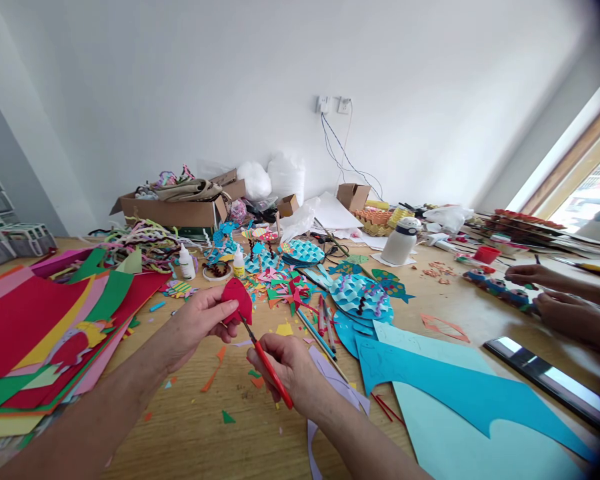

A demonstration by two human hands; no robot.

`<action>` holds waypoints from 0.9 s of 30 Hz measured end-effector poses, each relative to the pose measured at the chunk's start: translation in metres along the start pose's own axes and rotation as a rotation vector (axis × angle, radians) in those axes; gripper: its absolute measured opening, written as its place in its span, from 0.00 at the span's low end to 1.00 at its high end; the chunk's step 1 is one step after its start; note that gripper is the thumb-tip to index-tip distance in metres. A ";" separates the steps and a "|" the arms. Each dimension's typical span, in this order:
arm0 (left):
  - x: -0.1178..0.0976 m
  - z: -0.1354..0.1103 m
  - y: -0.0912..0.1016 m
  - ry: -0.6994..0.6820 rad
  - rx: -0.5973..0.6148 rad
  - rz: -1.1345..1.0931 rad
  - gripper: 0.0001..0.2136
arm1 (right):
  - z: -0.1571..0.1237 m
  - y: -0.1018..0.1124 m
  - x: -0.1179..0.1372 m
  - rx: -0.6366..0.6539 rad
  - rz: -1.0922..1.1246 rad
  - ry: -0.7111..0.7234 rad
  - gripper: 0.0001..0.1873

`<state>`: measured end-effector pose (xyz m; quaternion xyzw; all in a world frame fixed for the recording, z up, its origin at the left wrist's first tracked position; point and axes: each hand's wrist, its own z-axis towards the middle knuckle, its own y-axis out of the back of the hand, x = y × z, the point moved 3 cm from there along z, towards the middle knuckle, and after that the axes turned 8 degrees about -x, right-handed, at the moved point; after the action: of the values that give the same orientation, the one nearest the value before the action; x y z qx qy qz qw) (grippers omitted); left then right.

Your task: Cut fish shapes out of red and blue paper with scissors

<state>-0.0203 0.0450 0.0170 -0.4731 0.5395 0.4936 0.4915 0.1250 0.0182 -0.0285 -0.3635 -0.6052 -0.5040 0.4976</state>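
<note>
Between the thumb and fingers of my left hand is a red paper cutout, rounded at the top. My right hand is closed round a pair of scissors with red handles. The scissor blades point up and away, and their tips meet the lower edge of the red cutout. Beneath both hands lie small paper scraps, among them an orange strip and a green triangle. A curling lilac paper strip lies beside my right wrist.
Coloured paper sheets are stacked at the left. Glue bottles and a heap of scraps stand ahead. Blue paper, a phone and a white bottle are at the right, near another person's hands.
</note>
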 end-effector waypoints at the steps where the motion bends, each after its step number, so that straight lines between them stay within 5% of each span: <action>1: 0.000 0.000 0.000 -0.003 0.001 0.000 0.09 | 0.000 0.000 0.000 -0.002 0.003 0.000 0.21; 27: -0.001 0.000 0.001 -0.017 0.010 0.009 0.11 | 0.000 0.000 0.001 -0.007 0.003 -0.018 0.24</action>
<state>-0.0214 0.0452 0.0178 -0.4639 0.5400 0.4970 0.4962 0.1250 0.0179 -0.0273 -0.3708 -0.6072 -0.5022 0.4917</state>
